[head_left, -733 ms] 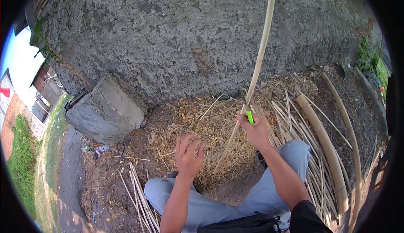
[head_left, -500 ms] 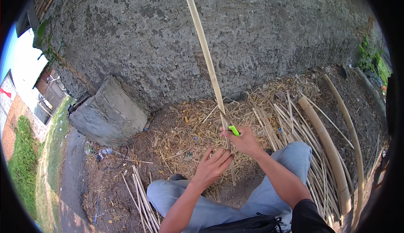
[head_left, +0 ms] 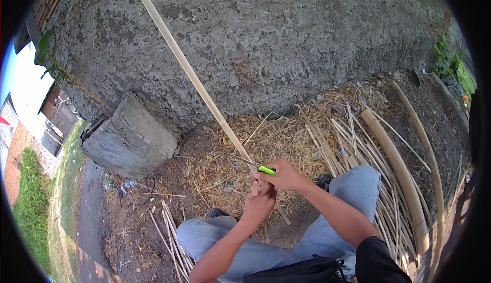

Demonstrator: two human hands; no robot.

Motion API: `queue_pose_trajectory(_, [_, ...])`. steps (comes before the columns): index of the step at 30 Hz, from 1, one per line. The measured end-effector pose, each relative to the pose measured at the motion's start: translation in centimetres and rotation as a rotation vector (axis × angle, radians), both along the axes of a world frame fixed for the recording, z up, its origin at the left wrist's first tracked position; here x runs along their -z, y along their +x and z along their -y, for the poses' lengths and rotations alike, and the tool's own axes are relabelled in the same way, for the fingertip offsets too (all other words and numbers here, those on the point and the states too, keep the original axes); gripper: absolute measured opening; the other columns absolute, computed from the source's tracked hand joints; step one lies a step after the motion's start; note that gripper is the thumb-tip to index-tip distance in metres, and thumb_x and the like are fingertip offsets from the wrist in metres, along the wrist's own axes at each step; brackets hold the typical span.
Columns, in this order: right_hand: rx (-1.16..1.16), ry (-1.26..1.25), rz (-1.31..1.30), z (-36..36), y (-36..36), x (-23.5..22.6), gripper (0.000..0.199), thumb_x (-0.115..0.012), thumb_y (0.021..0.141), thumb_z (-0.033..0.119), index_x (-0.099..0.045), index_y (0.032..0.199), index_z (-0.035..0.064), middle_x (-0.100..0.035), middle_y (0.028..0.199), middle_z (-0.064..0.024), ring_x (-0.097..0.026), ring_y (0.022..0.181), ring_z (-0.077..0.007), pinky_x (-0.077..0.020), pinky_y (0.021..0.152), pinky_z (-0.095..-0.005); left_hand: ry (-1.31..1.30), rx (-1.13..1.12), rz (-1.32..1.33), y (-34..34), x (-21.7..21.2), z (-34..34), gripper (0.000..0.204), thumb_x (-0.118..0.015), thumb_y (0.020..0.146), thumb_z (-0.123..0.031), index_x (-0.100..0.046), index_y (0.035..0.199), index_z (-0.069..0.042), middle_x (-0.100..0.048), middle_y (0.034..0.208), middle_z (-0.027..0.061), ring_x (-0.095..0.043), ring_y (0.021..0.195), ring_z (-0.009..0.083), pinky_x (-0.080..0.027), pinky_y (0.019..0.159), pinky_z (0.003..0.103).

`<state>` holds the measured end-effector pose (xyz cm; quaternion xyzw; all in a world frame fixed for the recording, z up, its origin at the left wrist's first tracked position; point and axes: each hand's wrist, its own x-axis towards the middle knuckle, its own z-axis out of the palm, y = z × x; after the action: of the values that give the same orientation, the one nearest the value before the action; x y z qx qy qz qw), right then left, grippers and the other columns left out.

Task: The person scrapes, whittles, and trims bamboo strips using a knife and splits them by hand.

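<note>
A long pale bamboo strip slants up to the left, its far end in front of the wall and its lower end between my knees. My left hand is closed around the strip near its lower part. My right hand grips a knife with a bright green handle, just above my left hand. The thin blade points to the left and lies across the strip. Fingers of both hands meet there, so the exact contact of blade and strip is partly hidden.
A rough grey wall rises ahead. A concrete block stands at left. Split bamboo strips and a thick bamboo pole lie at right; more thin strips lie by my left knee. Dry shavings cover the ground.
The strip's upper end has swung to the left and come into view. My left hand has closed around the strip, and my right hand with the knife has moved slightly left and down.
</note>
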<state>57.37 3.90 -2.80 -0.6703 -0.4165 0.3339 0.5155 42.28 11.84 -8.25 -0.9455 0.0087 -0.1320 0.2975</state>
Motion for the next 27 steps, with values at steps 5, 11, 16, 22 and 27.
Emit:
queue_pose_trajectory(5, [0.318, 0.358, -0.087, 0.6, 2.0, 0.1, 0.035, -0.065, 0.096, 0.036, -0.073, 0.099, 0.0020, -0.064, 0.070, -0.0016, -0.050, 0.061, -0.0060, -0.0416, 0.054, -0.0277, -0.095, -0.043, 0.088, 0.6, -2.8, -2.2, 0.014, -0.059, 0.084, -0.022, -0.070, 0.090, -0.017, -0.063, 0.093, -0.0002, -0.047, 0.123, 0.0205, -0.022, 0.103, 0.047])
queue_pose_trajectory(11, [0.573, 0.191, 0.146, 3.0, 3.1, 0.3, 0.040, -0.048, 0.103, 0.034, -0.067, 0.092, 0.0003, -0.056, 0.059, -0.0092, -0.049, 0.049, -0.0190, -0.0385, 0.050, -0.0374, -0.407, -0.138, 0.495, -0.7, -6.7, -6.1, 0.010, -0.067, 0.079, -0.006, -0.070, 0.086, -0.013, -0.062, 0.086, -0.0014, -0.059, 0.093, 0.0186, -0.027, 0.101, 0.050])
queue_pose_trajectory(16, [0.566, 0.133, 0.501, 5.0, 1.1, -1.5, 0.030, -0.052, 0.101, 0.028, -0.066, 0.099, 0.0014, -0.059, 0.065, -0.0153, -0.054, 0.051, -0.0311, -0.0424, 0.052, -0.0428, -0.358, -0.227, 0.619, -3.7, -10.2, -6.0, 0.001, -0.068, 0.082, -0.008, -0.069, 0.082, -0.008, -0.059, 0.081, 0.0029, -0.059, 0.064, 0.0229, -0.044, 0.070, 0.034])
queue_pose_trajectory(22, [0.478, 0.242, 0.549, 4.6, -1.8, 0.4, 0.022, -0.061, 0.096, 0.022, -0.067, 0.104, 0.0022, -0.063, 0.072, -0.0134, -0.060, 0.055, -0.0313, -0.0441, 0.050, -0.0435, -0.738, -0.481, 0.629, -8.1, -9.7, -2.9, 0.012, -0.065, 0.091, -0.016, -0.068, 0.084, -0.007, -0.065, 0.072, 0.0082, -0.064, 0.059, 0.0301, -0.047, 0.054, 0.043])
queue_pose_trajectory(27, [0.285, 0.316, 0.584, 4.1, -3.9, 1.8, 0.026, -0.063, 0.094, 0.020, -0.066, 0.110, -0.0012, -0.067, 0.077, -0.0115, -0.064, 0.057, -0.0294, -0.0490, 0.049, -0.0408, -1.056, -0.651, 0.618, -9.8, -10.3, -0.3, 0.017, -0.063, 0.095, -0.021, -0.071, 0.092, -0.005, -0.064, 0.064, 0.0127, -0.064, 0.056, 0.0299, -0.047, 0.054, 0.040])
